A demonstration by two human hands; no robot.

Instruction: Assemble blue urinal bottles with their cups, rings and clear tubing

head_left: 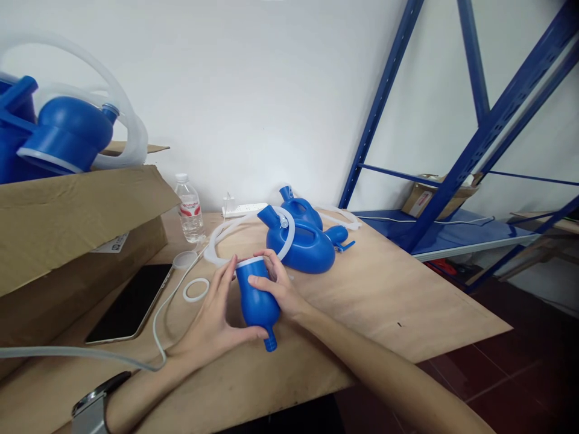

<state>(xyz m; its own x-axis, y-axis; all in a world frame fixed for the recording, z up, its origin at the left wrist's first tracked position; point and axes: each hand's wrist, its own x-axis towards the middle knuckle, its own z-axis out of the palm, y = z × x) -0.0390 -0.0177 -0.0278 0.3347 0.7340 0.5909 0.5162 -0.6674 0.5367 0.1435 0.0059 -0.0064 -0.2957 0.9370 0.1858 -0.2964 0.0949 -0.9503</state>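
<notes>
A blue cup (259, 302) was over the table (380, 295), white rim uppermost, narrow spout below. The person's left hand (216, 319) and right hand (281, 288) both gripped it. Beside the left lay a white ring (186, 290); beyond stood two blue jugs (312, 254).

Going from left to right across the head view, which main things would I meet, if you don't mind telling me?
Large cardboard box → clear water bottle → blue cup-shaped piece held upside-by-hand in both hands' grasp → front blue container → small carton on the blue shelf.
</notes>
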